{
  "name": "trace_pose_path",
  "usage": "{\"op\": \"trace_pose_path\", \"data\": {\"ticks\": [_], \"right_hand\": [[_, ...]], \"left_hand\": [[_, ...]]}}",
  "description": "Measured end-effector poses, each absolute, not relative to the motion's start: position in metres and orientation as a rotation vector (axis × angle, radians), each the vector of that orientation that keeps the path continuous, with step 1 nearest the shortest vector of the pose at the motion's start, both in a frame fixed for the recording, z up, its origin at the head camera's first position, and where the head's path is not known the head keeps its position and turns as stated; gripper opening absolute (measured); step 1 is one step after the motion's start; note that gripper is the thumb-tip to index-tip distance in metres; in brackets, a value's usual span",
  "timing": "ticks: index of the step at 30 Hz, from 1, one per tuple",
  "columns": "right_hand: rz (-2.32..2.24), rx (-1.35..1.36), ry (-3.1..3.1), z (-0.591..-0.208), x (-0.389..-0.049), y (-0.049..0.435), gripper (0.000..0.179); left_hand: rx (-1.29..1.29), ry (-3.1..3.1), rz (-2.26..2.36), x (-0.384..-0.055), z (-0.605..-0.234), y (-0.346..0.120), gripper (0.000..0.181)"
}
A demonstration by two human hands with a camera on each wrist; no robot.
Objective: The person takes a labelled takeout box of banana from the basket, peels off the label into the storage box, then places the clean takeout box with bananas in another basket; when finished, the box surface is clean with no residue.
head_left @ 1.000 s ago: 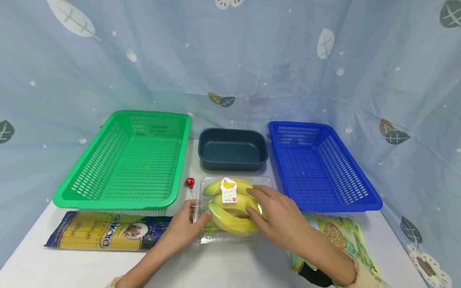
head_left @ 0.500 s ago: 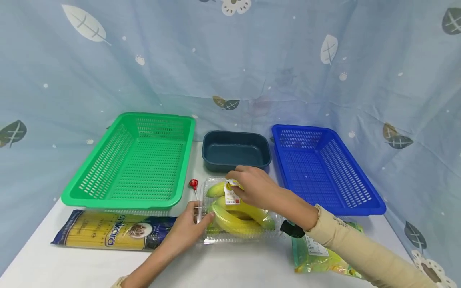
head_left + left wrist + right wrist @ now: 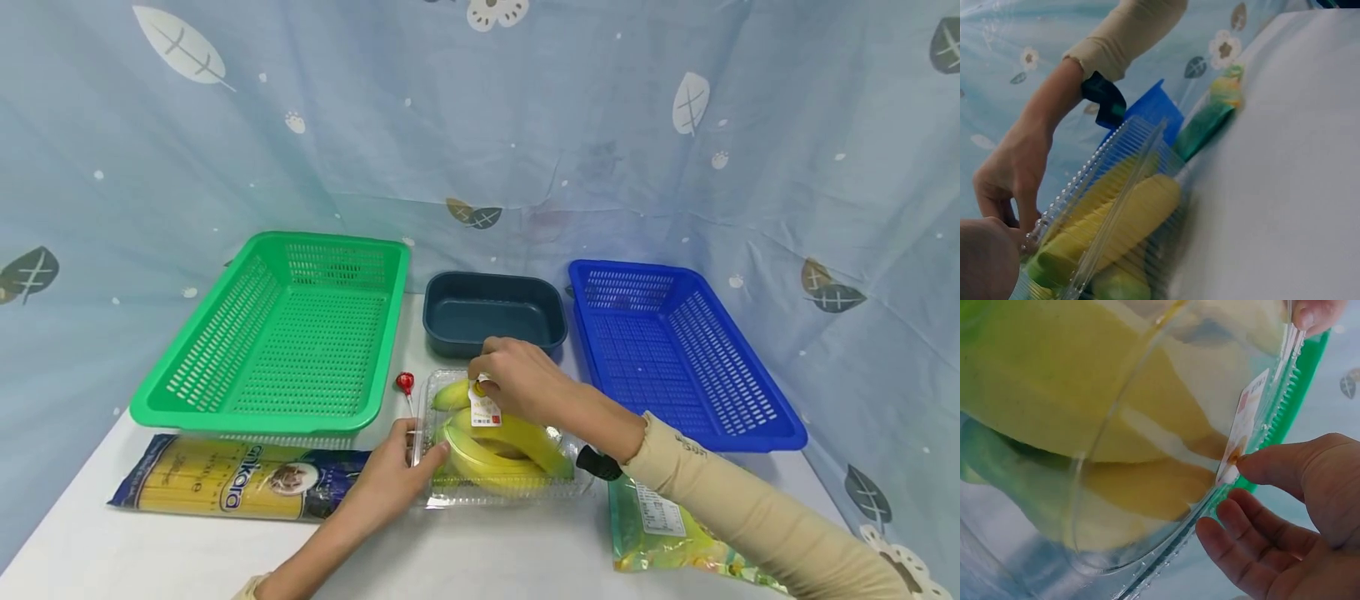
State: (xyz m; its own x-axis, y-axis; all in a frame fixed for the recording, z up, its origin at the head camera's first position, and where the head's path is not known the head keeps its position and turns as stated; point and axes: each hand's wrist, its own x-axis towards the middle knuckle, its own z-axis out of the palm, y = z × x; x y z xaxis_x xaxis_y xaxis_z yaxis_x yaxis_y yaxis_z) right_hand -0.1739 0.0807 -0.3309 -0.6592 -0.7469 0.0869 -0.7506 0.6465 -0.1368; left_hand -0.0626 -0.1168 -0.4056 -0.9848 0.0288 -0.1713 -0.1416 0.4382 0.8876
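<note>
A clear plastic clamshell box (image 3: 441, 490) of yellow-green bananas (image 3: 480, 458) lies on the white table. My left hand (image 3: 393, 473) grips its left side, thumb over the lid edge and fingers down the side. A white banana label (image 3: 483, 410) is on the lid. My right hand (image 3: 521, 379) reaches over the box and pinches the label's upper end. In the right wrist view, the thumb (image 3: 1266, 464) is on the label's edge, and the index fingertip is hidden. A red lollipop (image 3: 405, 383) lies just left of the box.
Behind stand a green basket (image 3: 142, 412), a dark teal tub (image 3: 495, 346) and a blue basket (image 3: 787, 437). A spaghetti pack (image 3: 225, 479) lies left. A green-yellow bag (image 3: 637, 550) lies right, partly under the right sleeve (image 3: 735, 500).
My right hand has moved left and back from the box's right side to the label and pinches it. My left hand keeps its grip. The head view has shifted slightly.
</note>
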Motion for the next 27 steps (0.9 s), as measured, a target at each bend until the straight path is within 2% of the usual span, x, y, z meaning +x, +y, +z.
{"op": "trace_pose_path", "data": {"ticks": [9,27], "right_hand": [[0.243,1.362,-2.774,-0.336,-0.176,0.075,0.023],[0.330,1.407,-2.707,-0.325,-0.169,0.086,0.014]], "left_hand": [[-0.108,2.526,1.570,-0.061,-0.405,-0.117,0.060],[-0.115,2.536,1.561,-0.061,-0.404,-0.114,0.061]]}}
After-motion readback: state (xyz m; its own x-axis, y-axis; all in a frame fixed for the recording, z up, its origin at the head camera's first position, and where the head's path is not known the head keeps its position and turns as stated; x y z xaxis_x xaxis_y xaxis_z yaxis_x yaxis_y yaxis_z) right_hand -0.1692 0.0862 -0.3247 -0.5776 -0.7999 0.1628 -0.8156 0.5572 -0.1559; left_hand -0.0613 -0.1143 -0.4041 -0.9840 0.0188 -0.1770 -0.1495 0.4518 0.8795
